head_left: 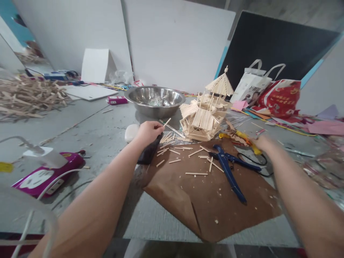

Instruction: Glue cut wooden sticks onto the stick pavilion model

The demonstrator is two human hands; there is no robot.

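Stick house [205,114]: stands just right of the middle of the frame, at the far edge of the brown paper. It has walls, side roofs and a pointed top, so most of it looks built.
Stick pile [27,96]: a big heap in the upper left, well apart from the house.
Brown paper [215,204]: lies low in the middle, with wood crumbs on it.
Bowl [155,97]: shiny, above the left hand and left of the house.
Left hand [149,132]: in the middle, fingers pinched on one small stick, near the house but not touching it.
Right hand [262,143]: right of the middle, blurry, looks closed round the yellow tool, well apart from the left hand.
Blue cutters [228,168]: lie on the paper between the hands; nobody holds them.
Yellow tool [243,137]: just beside the foot of the house.
Loose sticks [177,152]: many cut bits lie in front of the house, so I think some work is left.
Small stick [167,122]: points at the house, not on it yet.
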